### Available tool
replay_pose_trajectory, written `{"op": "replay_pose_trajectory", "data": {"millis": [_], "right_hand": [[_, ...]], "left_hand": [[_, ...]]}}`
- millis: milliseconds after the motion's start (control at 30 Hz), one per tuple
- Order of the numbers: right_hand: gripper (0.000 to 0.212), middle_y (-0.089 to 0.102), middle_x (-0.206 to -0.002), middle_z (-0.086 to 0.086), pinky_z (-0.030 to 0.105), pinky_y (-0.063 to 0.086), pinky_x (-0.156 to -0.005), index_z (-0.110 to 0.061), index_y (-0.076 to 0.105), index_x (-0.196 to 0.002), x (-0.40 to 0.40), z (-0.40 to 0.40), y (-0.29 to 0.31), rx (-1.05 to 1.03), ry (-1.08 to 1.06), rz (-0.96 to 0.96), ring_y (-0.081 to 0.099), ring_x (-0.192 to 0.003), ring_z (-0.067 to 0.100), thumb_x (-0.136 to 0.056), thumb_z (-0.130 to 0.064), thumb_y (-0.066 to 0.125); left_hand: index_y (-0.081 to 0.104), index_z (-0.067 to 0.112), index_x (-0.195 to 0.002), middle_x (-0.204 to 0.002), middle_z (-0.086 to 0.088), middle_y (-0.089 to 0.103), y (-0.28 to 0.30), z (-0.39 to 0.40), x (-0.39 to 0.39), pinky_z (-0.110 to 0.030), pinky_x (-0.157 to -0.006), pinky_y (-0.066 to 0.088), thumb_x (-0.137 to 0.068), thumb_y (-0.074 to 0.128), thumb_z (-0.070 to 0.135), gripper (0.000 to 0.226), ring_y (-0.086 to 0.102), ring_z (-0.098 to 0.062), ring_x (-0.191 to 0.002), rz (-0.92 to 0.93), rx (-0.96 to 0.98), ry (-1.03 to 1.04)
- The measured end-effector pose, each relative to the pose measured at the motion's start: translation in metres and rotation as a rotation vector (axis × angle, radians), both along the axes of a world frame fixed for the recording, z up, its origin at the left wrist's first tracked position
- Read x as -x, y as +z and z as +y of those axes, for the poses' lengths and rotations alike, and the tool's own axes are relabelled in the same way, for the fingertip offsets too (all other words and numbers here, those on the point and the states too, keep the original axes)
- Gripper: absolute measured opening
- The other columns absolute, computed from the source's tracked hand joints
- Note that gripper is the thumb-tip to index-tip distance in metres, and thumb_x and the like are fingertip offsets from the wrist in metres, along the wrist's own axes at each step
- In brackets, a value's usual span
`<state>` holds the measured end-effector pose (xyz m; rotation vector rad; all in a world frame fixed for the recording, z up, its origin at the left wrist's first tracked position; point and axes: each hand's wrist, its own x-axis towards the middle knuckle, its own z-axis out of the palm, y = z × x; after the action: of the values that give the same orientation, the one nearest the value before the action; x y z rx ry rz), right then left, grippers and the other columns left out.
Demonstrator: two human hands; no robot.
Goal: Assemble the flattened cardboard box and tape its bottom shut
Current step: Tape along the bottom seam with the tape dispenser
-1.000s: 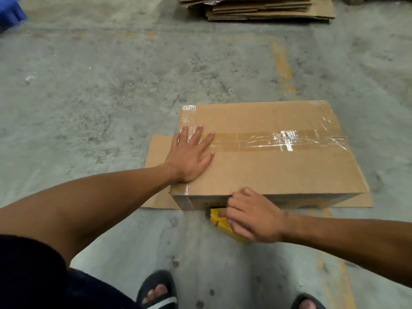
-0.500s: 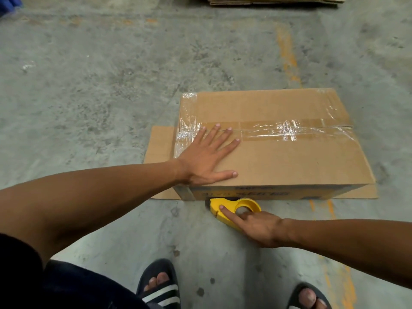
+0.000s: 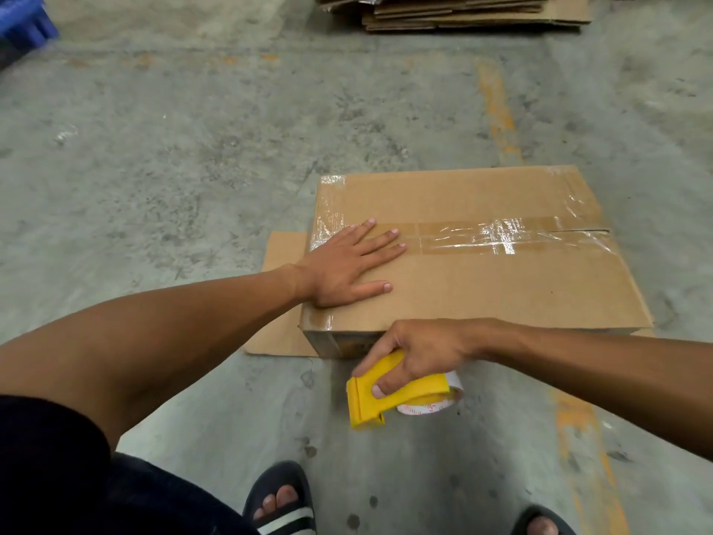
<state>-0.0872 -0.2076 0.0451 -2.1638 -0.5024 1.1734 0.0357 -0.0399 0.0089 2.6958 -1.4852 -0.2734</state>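
Observation:
A brown cardboard box [image 3: 501, 287] stands on the concrete floor with its flaps folded shut on top. Clear tape [image 3: 486, 239] runs along the centre seam and over the left edge. My left hand [image 3: 347, 264] lies flat on the box's top left, fingers spread over the taped seam. In front of the box's near side, my right hand [image 3: 420, 351] grips a yellow tape dispenser [image 3: 380, 395] holding a roll of clear tape [image 3: 428, 405], lifted off the floor.
A flat cardboard sheet [image 3: 281, 299] lies under the box, sticking out at left. A stack of flattened cartons [image 3: 463, 11] sits at the far top. A blue object [image 3: 19, 25] is at the top left. My sandalled feet [image 3: 281, 500] stand below the box.
My right hand has closed around the yellow dispenser and lifted it off the floor at the box's front. My left hand stays pressed on the box top.

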Motion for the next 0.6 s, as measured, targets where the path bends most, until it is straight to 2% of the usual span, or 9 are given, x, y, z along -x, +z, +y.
{"op": "replay_pose_trajectory", "data": {"millis": [33,100,167,233,300,333,433,500,600], "right_hand": [[0.042,0.072,-0.117,-0.008,0.025,0.052,-0.091,-0.032,0.069,-0.124,-0.005,-0.004,0.012,-0.053,-0.02,0.065,0.064,-0.097,0.005,-0.082,-0.036,0.076],[0.038,0.073,-0.116,0.003,0.043,0.054,-0.089,-0.032,0.071,-0.119,-0.02,-0.017,0.036,-0.172,-0.063,0.143,0.063,-0.092,0.014,-0.082,-0.032,0.077],[0.036,0.07,-0.107,0.022,0.059,0.051,-0.074,-0.032,0.072,-0.117,-0.041,-0.034,0.058,-0.325,-0.159,0.193,0.057,-0.08,0.03,-0.081,-0.03,0.076],[0.036,0.064,-0.079,0.02,0.038,0.054,-0.05,-0.031,0.073,-0.116,-0.065,-0.056,0.078,-0.424,-0.309,0.182,0.054,-0.054,0.026,-0.08,-0.03,0.073],[0.037,0.055,-0.058,0.01,0.021,0.043,-0.035,-0.032,0.075,-0.111,-0.086,-0.078,0.095,-0.505,-0.466,0.125,0.045,-0.033,0.014,-0.075,-0.036,0.071],[0.039,0.051,-0.049,0.007,0.019,0.039,-0.033,-0.033,0.075,-0.11,-0.092,-0.088,0.103,-0.556,-0.529,0.106,0.041,-0.029,0.011,-0.071,-0.041,0.073],[0.059,0.038,-0.038,-0.001,0.019,0.036,-0.034,-0.034,0.075,-0.109,-0.104,-0.114,0.114,-0.715,-0.69,0.103,0.034,-0.027,0.009,-0.055,-0.055,0.086],[0.066,0.033,-0.037,-0.002,0.019,0.035,-0.034,-0.032,0.076,-0.109,-0.109,-0.125,0.115,-0.791,-0.765,0.125,0.032,-0.025,0.008,-0.049,-0.056,0.089],[0.067,0.031,-0.035,-0.002,0.019,0.037,-0.033,-0.03,0.077,-0.108,-0.113,-0.134,0.113,-0.894,-0.819,0.166,0.033,-0.022,0.008,-0.046,-0.052,0.093]], "left_hand": [[0.006,0.035,-0.155,-0.164,0.008,0.001,0.001,0.001,-0.003,-0.036,-0.119,-0.004,-0.094,0.024,0.064,0.07,-0.009,-0.02,-0.15,0.036,0.033,0.008],[0.022,0.029,-0.154,-0.163,0.005,0.014,0.007,0.001,-0.008,-0.034,-0.121,0.003,-0.097,0.037,0.051,0.063,0.001,-0.017,-0.151,0.165,0.111,0.064],[0.043,0.024,-0.146,-0.156,0.004,0.036,0.021,-0.003,-0.017,-0.029,-0.12,0.017,-0.098,0.048,0.034,0.05,0.021,-0.013,-0.147,0.322,0.183,0.145],[0.066,0.021,-0.122,-0.127,0.004,0.065,0.043,-0.01,-0.024,-0.026,-0.103,0.039,-0.099,0.05,0.024,0.028,0.052,-0.008,-0.122,0.444,0.286,0.295],[0.068,0.02,-0.086,-0.084,0.006,0.067,0.069,-0.019,-0.03,-0.027,-0.071,0.044,-0.099,0.046,0.023,0.025,0.058,-0.01,-0.083,0.595,0.464,0.506],[0.065,0.018,-0.083,-0.077,0.005,0.065,0.082,-0.023,-0.032,-0.027,-0.062,0.041,-0.1,0.043,0.027,0.029,0.056,-0.014,-0.076,0.691,0.519,0.624],[0.066,0.012,-0.102,-0.078,-0.003,0.071,0.116,-0.026,-0.036,-0.021,-0.048,0.038,-0.102,0.032,0.045,0.047,0.063,-0.017,-0.07,1.045,0.579,0.862],[0.067,0.008,-0.103,-0.073,-0.006,0.069,0.135,-0.028,-0.035,-0.019,-0.042,0.035,-0.1,0.034,0.053,0.055,0.065,-0.016,-0.063,1.255,0.642,0.866],[0.065,0.007,-0.102,-0.075,-0.009,0.067,0.154,-0.037,-0.027,-0.018,-0.04,0.031,-0.093,0.041,0.063,0.061,0.065,-0.017,-0.059,1.437,0.696,0.806]]}}
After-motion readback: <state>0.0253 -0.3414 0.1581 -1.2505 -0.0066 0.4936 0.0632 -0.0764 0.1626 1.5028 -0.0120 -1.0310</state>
